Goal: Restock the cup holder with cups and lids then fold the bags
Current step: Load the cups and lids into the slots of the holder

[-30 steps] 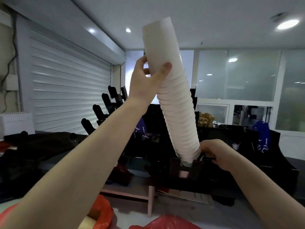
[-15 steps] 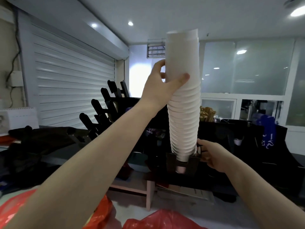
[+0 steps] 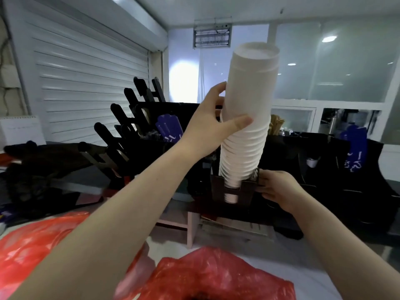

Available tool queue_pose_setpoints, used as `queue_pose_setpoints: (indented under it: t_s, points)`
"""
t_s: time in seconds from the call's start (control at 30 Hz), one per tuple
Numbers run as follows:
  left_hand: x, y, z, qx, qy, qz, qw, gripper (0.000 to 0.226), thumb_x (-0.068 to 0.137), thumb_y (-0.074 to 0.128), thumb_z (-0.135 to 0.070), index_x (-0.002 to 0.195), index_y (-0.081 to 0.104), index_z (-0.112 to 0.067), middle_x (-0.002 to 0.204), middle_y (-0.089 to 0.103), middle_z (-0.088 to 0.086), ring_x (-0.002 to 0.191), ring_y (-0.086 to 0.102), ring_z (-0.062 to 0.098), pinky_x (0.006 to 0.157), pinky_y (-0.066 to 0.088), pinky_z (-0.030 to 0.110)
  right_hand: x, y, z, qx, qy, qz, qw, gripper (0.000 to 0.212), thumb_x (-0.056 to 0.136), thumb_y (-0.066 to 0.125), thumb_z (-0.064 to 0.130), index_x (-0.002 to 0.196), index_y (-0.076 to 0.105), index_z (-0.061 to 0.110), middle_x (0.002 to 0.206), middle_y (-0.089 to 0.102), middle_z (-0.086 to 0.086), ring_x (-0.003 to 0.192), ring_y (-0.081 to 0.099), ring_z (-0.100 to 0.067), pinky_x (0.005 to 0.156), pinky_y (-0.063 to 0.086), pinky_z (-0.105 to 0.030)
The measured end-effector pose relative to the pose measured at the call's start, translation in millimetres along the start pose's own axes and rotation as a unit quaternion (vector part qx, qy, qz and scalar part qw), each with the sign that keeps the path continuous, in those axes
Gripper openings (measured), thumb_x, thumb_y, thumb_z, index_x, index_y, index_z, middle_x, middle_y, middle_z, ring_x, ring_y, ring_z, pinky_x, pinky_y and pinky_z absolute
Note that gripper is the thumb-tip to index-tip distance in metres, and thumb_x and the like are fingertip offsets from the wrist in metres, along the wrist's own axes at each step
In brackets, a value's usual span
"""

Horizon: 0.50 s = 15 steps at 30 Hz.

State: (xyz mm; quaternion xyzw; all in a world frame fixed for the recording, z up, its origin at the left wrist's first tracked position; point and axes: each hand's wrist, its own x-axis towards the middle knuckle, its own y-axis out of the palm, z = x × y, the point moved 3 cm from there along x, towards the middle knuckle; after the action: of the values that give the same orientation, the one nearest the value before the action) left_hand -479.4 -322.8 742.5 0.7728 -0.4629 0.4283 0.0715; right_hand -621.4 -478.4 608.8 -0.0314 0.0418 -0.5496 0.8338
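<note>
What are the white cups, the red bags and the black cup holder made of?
The cup stack looks like paper or thin foam: matte white, with rims showing as ridges. The red bags look like thin plastic: glossy and crinkled. The cup holder is dark and flat-sided, maybe plastic or wood; too dim to tell.

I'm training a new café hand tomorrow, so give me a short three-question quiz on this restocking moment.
1. True or false: the left hand grips the cup stack by its very top.
2. What does the right hand hold? A) the holder B) a lid C) a bag
3. Fill in: the bags in front are ___.
Key: 1 false, it grips the middle; 2 A; 3 red.
</note>
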Motion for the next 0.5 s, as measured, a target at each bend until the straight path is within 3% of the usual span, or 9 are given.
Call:
queue_pose_setpoints:
  t_s: [0.17,0.27,0.37,0.5]
  points:
    - [-15.3,1.1,6.2,-0.008,0.009,-0.019,1.000,0.066,0.080,0.073,-0.039,0.136,0.040,-0.030,0.121,0.053,-0.018,0.109,0.052,-0.006,0.078,0.045,0.003,-14.4,-8.7,-6.4,0.051,0.002,0.028,0.998,0.022,0.096,0.051,0.031,0.095,0.068,0.018,0.098,0.073,0.000,0.094,0.067,-0.020,0.084,0.044,-0.036]
    - [-30.5,8.8,14.6,-0.016,0.015,-0.045,0.999,0.054,0.084,0.066,-0.038,0.132,0.048,-0.023,0.123,0.055,-0.012,0.114,0.052,0.002,0.092,0.046,0.018,-28.4,-4.9,-13.4,0.068,-0.007,0.019,0.998,0.021,0.096,0.050,0.030,0.104,0.066,0.017,0.106,0.070,-0.002,0.098,0.065,-0.018,0.076,0.046,-0.032]
    - [-42.0,10.8,19.7,-0.029,0.025,-0.057,0.998,0.062,0.083,0.065,-0.037,0.138,0.045,-0.015,0.132,0.052,-0.002,0.124,0.048,0.013,0.103,0.044,0.039,-43.2,4.4,-18.4,0.077,-0.032,-0.013,0.996,0.022,0.095,0.053,0.025,0.111,0.065,0.014,0.111,0.067,-0.004,0.105,0.061,-0.019,0.084,0.044,-0.032]
    - [-43.4,2.1,17.5,-0.013,0.020,-0.034,0.999,0.065,0.084,0.067,-0.033,0.142,0.042,-0.019,0.136,0.052,-0.004,0.125,0.047,0.012,0.105,0.041,0.041,-60.1,19.0,-22.7,0.082,-0.056,-0.038,0.994,0.028,0.095,0.055,0.020,0.121,0.060,0.012,0.111,0.065,-0.004,0.105,0.059,-0.017,0.088,0.045,-0.031]
